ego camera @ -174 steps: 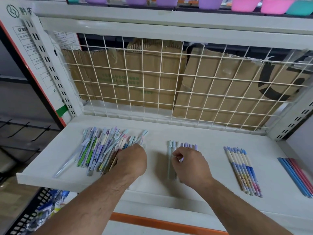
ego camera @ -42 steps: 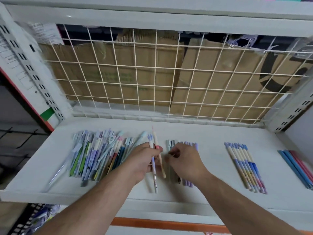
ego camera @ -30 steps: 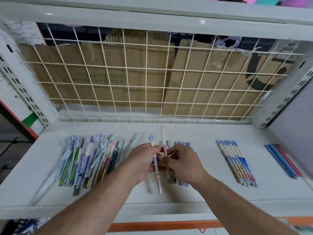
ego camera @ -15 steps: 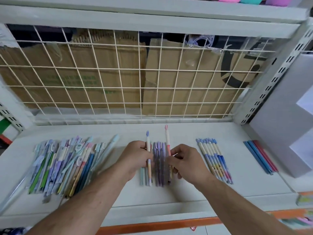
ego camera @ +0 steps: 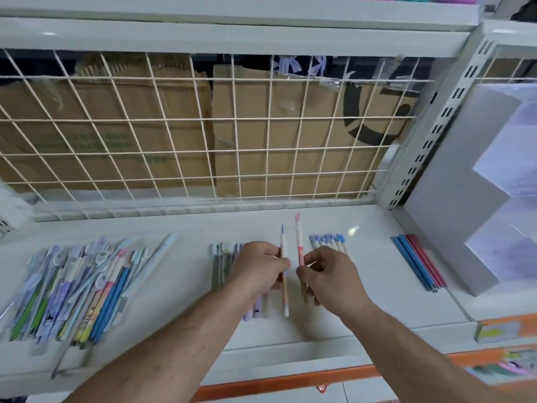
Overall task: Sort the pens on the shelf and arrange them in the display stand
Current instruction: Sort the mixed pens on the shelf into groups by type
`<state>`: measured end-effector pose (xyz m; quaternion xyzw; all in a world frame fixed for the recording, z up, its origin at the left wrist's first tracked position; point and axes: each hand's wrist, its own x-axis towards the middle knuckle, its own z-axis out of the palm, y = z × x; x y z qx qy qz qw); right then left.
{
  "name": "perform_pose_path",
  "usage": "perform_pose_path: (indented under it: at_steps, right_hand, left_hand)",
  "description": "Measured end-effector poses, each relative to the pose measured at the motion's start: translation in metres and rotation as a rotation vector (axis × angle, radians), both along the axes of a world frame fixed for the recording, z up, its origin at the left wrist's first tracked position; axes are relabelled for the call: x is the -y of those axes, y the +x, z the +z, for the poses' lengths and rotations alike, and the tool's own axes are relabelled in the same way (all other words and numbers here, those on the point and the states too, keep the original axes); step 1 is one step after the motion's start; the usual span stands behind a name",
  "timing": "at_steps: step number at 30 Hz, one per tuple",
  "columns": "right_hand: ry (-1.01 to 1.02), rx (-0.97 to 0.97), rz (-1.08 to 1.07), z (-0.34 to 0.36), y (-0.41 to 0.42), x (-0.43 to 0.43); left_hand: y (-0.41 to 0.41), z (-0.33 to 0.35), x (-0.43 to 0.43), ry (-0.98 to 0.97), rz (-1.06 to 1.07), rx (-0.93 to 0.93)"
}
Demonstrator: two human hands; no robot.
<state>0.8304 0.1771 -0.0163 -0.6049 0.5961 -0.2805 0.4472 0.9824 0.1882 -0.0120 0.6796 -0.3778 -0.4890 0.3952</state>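
Left hand (ego camera: 261, 269) fingers curled, pinching blue-capped white pen (ego camera: 284, 248) mid-barrel. Right hand (ego camera: 331, 277) same grip on pink-capped white pen (ego camera: 299, 242). Pens parallel, close, caps pointing away, over white metal shelf (ego camera: 377, 301). Grey-and-purple pen row (ego camera: 220, 266) partly under left hand. Mixed loose pen pile (ego camera: 81, 286) far left, blue-capped white row (ego camera: 328, 241) behind right hand, slim blue and red pens (ego camera: 415, 260) beside white stepped display stand (ego camera: 465, 199). Cream wire grid (ego camera: 203, 120) at back, brown cardboard (ego camera: 116, 135) behind it.

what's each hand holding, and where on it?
The left hand pinches the blue-tipped pen about mid-barrel. The right hand pinches the pink pen about mid-barrel too. Both pens' caps point toward the back of the shelf.
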Motion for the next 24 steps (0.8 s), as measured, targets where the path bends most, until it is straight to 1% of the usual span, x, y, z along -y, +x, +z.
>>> perform_pose_path:
  at_steps: [6,9,14,19,24]
  right_hand:
    - [-0.011,-0.034,-0.075,-0.004,-0.045,0.007]
    - [-0.034,-0.081,-0.093,-0.003,-0.061,0.01]
    - [-0.04,-0.08,-0.106,-0.002,-0.082,0.015]
    - [-0.015,-0.086,-0.095,0.001,-0.095,0.017]
    - [-0.001,-0.06,-0.083,0.003,-0.104,0.016]
  left_hand:
    - [-0.046,-0.006,0.022,0.043,-0.052,0.063]
    - [-0.063,-0.009,0.03,0.044,-0.052,0.115]
    - [-0.086,-0.016,0.038,0.014,-0.035,0.195]
    - [-0.099,-0.015,0.04,-0.027,-0.08,0.328]
    - [-0.105,-0.016,0.043,-0.053,-0.032,0.352]
